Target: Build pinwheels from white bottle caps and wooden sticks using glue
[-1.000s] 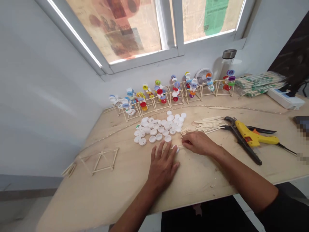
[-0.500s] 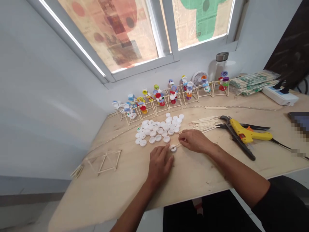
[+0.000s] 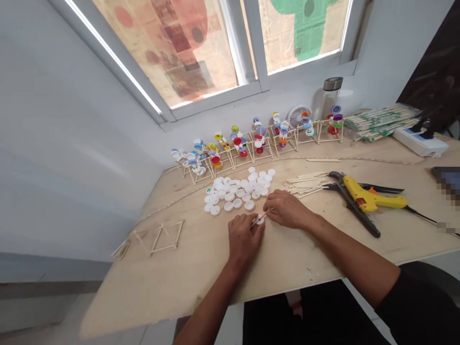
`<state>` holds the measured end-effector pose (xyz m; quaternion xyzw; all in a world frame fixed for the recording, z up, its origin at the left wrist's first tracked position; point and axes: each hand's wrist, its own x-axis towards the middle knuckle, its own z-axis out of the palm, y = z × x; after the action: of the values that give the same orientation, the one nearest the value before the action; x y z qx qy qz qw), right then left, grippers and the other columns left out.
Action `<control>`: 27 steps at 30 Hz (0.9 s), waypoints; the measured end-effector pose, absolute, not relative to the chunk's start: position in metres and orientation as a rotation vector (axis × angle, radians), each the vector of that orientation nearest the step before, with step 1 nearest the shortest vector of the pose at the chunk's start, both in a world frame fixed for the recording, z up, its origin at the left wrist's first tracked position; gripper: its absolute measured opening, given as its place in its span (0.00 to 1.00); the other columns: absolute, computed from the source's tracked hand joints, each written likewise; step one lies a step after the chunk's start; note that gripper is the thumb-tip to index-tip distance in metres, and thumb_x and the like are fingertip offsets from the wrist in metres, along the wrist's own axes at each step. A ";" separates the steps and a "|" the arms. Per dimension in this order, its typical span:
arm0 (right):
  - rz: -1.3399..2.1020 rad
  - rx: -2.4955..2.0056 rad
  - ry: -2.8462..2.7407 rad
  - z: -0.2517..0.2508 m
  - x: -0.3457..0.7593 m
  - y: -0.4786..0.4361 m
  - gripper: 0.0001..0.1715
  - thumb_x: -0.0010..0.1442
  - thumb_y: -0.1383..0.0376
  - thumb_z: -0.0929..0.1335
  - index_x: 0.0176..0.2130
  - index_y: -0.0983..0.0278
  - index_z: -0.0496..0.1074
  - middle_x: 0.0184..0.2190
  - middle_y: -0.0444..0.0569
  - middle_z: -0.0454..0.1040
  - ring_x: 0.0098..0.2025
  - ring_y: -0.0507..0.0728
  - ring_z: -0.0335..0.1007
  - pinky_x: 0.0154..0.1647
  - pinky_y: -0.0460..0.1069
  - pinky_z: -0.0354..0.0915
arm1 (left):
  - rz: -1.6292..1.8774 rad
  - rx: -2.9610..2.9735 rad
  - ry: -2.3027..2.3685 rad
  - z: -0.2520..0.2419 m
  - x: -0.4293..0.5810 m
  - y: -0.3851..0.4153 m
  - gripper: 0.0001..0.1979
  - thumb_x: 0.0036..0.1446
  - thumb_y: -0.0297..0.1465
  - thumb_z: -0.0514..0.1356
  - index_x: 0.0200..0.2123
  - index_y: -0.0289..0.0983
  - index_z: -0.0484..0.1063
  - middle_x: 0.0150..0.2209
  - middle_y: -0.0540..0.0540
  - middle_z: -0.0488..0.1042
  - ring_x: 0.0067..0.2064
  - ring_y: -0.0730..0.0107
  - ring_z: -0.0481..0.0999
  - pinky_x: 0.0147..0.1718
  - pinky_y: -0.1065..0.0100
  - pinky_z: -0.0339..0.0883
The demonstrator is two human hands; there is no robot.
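Note:
My left hand [image 3: 245, 237] rests on the wooden table [image 3: 201, 273], its fingers curled around a white bottle cap [image 3: 260, 221]. Just to its right, my right hand [image 3: 285, 211] pinches a thin wooden stick [image 3: 261, 217] whose tip meets that cap. A cluster of several white caps [image 3: 239, 190] lies right behind both hands. Loose wooden sticks [image 3: 305, 184] are heaped to the right of the caps.
Stick frames with coloured caps [image 3: 258, 139] line the wall under the window. A flat stick frame [image 3: 163, 235] lies at the left. A yellow glue gun [image 3: 372, 200] and black pliers [image 3: 354, 206] lie at the right, with bundled sticks [image 3: 381, 122] and a power strip [image 3: 417, 141] behind.
My left hand went from lying flat to closing its fingers on the white cap. My right hand brought the stick's tip onto that cap. The view shifted slightly.

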<state>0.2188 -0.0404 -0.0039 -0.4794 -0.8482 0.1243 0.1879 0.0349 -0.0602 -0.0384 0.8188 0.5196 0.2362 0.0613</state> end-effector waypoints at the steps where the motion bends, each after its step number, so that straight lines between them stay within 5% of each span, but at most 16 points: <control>1: 0.355 -1.330 -2.387 -0.005 0.218 -0.041 0.07 0.55 0.68 0.66 0.36 0.64 0.74 0.35 0.50 0.74 0.43 0.58 0.64 0.43 0.51 0.55 | 0.710 2.467 1.569 -0.038 0.034 -0.061 0.11 0.54 0.33 0.57 0.41 0.37 0.71 0.33 0.45 0.74 0.39 0.61 0.71 0.40 0.60 0.60; 27: 0.307 -1.266 -2.441 -0.012 0.205 -0.045 0.08 0.56 0.68 0.67 0.38 0.63 0.73 0.35 0.50 0.73 0.44 0.59 0.61 0.46 0.53 0.51 | 0.763 2.498 1.574 -0.039 0.034 -0.062 0.12 0.53 0.34 0.57 0.41 0.38 0.72 0.30 0.46 0.73 0.36 0.62 0.71 0.37 0.60 0.58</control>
<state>0.2050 -0.0452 -0.0120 -0.4496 -0.8668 0.1090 0.1863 0.0335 -0.0621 -0.0387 0.8183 0.5155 0.2499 0.0460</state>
